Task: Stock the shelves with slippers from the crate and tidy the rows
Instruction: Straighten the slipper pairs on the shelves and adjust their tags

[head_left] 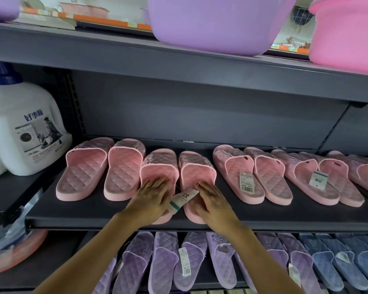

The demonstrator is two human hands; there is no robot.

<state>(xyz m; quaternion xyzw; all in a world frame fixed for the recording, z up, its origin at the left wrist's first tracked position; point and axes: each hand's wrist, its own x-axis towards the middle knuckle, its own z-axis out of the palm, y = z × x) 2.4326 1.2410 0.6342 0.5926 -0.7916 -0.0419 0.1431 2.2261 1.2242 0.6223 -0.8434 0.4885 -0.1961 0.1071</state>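
Observation:
A row of pink quilted slippers lies on the dark grey middle shelf (77,217). My left hand (151,198) rests flat on the footbed of one pink slipper (160,164) near the shelf's front edge. My right hand (212,202) presses flat on its partner slipper (197,166) beside it. A white paper tag (184,199) sticks up between the two hands. Another pink pair (102,166) lies to the left, and several more pink slippers (270,175) lie to the right, some with tags. No crate is in view.
A white detergent jug (23,128) with a blue cap stands at the left. Purple (212,24) and pink (346,32) plastic basins sit on the upper shelf. The lower shelf holds purple slippers (164,264) and blue slippers (338,257). Clear plastic wrap (11,232) hangs at the lower left.

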